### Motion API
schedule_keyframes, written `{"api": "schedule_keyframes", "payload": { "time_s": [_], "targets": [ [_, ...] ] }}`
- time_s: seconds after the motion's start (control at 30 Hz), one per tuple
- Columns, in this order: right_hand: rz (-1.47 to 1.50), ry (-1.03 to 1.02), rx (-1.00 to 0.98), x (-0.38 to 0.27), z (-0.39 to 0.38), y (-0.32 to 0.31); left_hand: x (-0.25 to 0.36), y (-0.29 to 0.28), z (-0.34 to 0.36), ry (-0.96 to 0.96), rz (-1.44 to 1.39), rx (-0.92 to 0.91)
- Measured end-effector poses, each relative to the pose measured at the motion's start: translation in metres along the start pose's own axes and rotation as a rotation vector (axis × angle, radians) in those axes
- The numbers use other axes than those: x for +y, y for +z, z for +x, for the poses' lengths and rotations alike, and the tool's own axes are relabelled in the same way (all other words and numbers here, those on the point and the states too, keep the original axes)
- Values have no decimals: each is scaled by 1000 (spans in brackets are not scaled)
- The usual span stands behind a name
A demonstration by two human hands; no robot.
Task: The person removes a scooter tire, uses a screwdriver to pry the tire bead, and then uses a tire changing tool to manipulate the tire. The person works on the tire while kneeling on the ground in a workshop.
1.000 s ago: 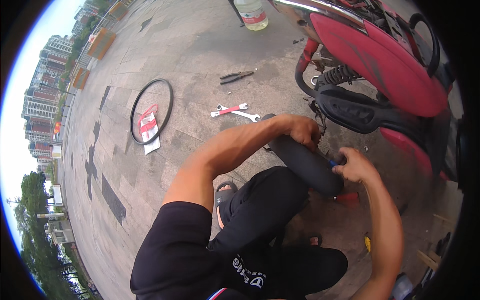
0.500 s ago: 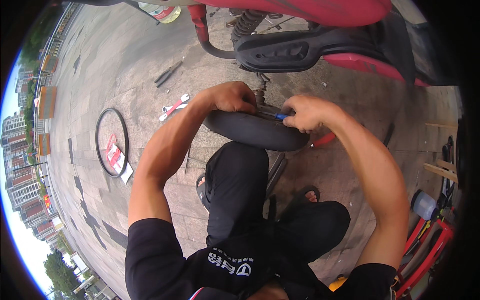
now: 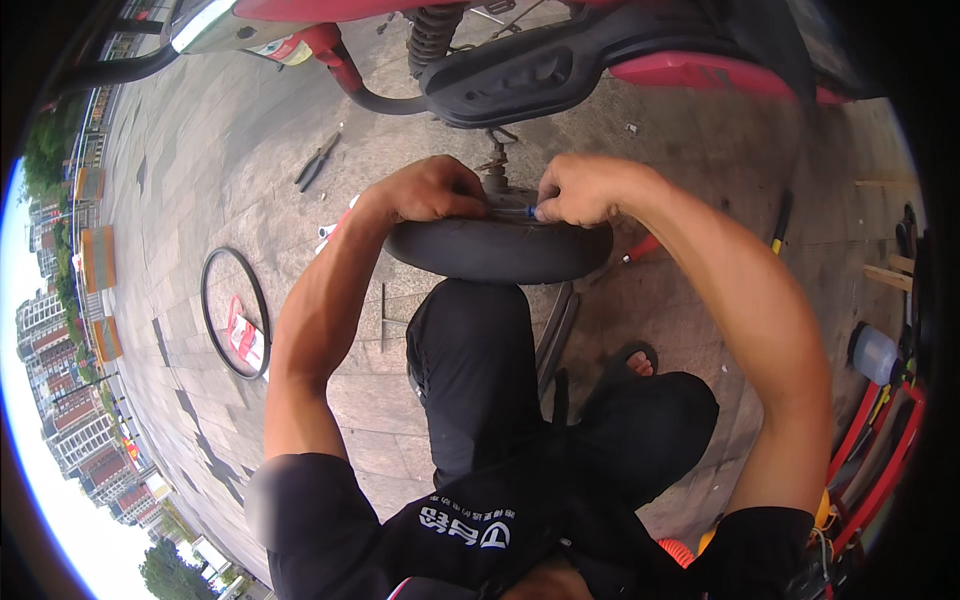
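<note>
A black tire on a wheel [image 3: 500,250] rests just in front of my knee, below a metal axle part [image 3: 496,168]. My left hand [image 3: 437,192] is closed over the left part of the tire's upper edge, fingertips down at the rim. My right hand [image 3: 578,195] pinches a slim tool with a blue handle [image 3: 531,211] against that same edge, toward the right. The tool's far end reaches toward my left fingertips; whether they touch it I cannot tell.
A red scooter [image 3: 705,75] fills the top. Around me lie pliers [image 3: 318,160], a black ring [image 3: 205,300] with a red-and-white packet [image 3: 245,335], partly hidden wrenches [image 3: 326,230], a red-handled tool [image 3: 640,250], a T-shaped bar [image 3: 384,318], and red equipment [image 3: 905,430] at right.
The view has swung rightward, bringing the scooter across the top and the tire level in front of me. Both my hands have stayed on the tire, the right one with the blue-handled tool.
</note>
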State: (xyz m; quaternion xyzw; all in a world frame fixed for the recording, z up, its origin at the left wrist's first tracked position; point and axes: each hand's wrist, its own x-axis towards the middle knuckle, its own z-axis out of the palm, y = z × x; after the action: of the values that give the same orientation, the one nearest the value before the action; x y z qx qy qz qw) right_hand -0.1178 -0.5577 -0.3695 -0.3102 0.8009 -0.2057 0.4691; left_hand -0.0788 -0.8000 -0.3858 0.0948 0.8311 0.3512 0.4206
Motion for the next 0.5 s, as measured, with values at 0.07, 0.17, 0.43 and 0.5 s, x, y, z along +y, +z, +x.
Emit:
{"api": "schedule_keyframes", "payload": {
  "time_s": [0.07,0.17,0.43,0.5],
  "targets": [
    [-71,-65,41,0,1,-1,0,0,0,6,-27,1],
    [-40,18,-1,-4,3,-3,1,0,-1,-11,-43,7],
    [-141,1,5,-6,5,-1,-3,-1,1,-21,-36,-10],
    [-131,4,9,-5,6,0,-5,-1,2,17,-33,0]
  ]
}}
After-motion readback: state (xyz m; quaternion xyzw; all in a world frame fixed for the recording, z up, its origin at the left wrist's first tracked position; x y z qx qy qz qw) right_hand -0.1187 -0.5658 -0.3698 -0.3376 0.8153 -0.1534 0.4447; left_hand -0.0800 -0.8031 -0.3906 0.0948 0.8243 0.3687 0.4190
